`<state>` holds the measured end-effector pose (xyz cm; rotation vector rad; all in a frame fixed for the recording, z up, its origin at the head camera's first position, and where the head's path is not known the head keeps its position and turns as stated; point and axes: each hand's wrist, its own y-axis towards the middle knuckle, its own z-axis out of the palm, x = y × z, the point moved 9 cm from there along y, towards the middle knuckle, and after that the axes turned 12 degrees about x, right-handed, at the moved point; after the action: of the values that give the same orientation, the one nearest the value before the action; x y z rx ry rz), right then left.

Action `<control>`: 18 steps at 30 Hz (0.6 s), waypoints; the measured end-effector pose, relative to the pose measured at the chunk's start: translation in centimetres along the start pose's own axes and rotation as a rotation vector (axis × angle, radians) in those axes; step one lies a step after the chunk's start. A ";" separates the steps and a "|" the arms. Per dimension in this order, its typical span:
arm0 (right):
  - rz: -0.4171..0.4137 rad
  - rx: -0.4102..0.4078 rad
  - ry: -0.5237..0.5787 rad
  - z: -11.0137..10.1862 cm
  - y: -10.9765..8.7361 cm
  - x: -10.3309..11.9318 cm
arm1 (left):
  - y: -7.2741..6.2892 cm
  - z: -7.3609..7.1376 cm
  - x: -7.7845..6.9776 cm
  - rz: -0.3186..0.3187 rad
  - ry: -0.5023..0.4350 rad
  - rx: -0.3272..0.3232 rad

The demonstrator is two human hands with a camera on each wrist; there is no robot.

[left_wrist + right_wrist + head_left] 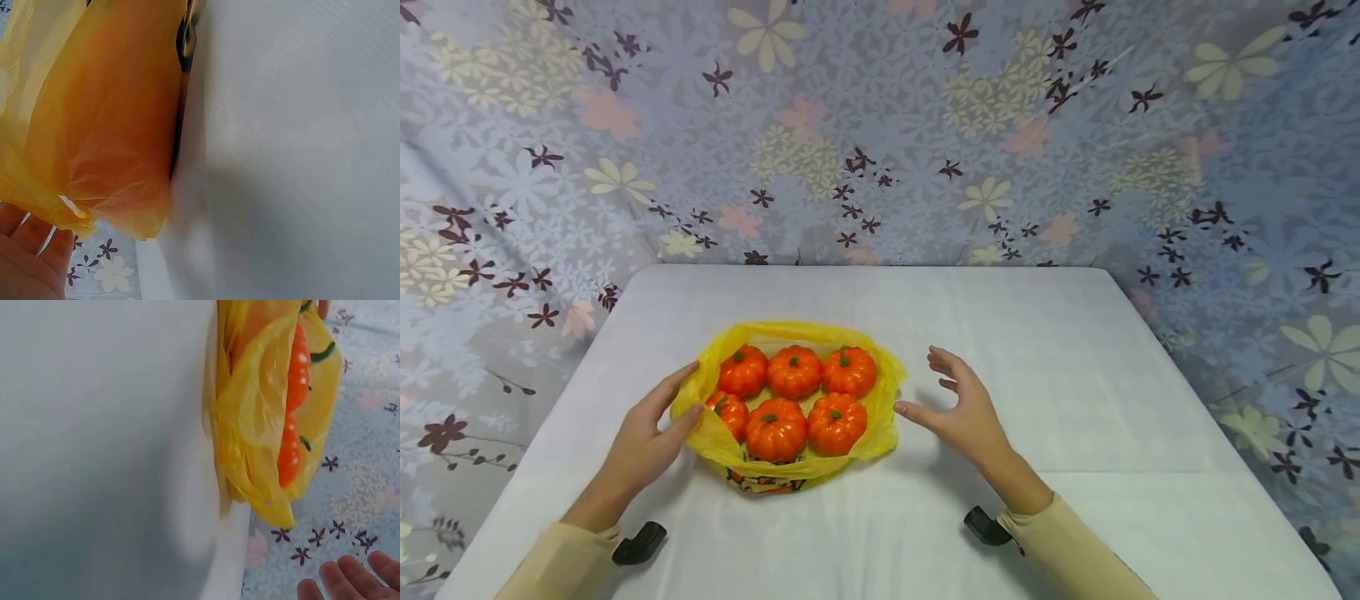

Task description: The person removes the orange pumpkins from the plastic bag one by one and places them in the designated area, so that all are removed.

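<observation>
A yellow plastic bag (880,446) lies spread wide at its mouth, left of the table's middle. Several small orange pumpkins (777,430) with green stems sit inside it in two rows. At the bag's left edge is my left hand (643,437), thumb and fingertips right at the plastic. In the left wrist view its fingers (31,234) extend beside the bag's crumpled end. Off the bag's right side hovers my right hand (966,417), apart from it, holding nothing, fingers spread and thumb toward the bag. Dark print shows on the bag's front, partly folded under.
A white-covered table (1075,367) extends under and around the bag. Floral patterned cloth (880,133) hangs behind and at both sides. A black wrist device (640,543) sits by the left sleeve, another black wrist device (987,527) by the right one.
</observation>
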<state>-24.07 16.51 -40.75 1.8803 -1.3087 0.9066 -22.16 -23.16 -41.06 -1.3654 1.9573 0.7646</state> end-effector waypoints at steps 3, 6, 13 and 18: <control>0.002 0.014 0.010 0.9 0.3 -0.1 | 0.1 0.0 0.1 -0.010 0.012 0.003; 0.000 0.025 0.022 1.8 0.6 -0.1 | 0.1 -0.1 0.1 -0.003 0.019 -0.003; -0.026 0.040 0.049 3.5 0.8 0.2 | 0.0 0.0 0.1 -0.009 0.031 -0.007; -0.031 0.053 0.068 4.5 0.8 0.3 | 0.0 0.2 0.0 -0.005 0.038 -0.009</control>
<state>-23.98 12.44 -42.85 1.8883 -1.2225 0.9889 -22.09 -23.05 -41.17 -1.3993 1.9809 0.7511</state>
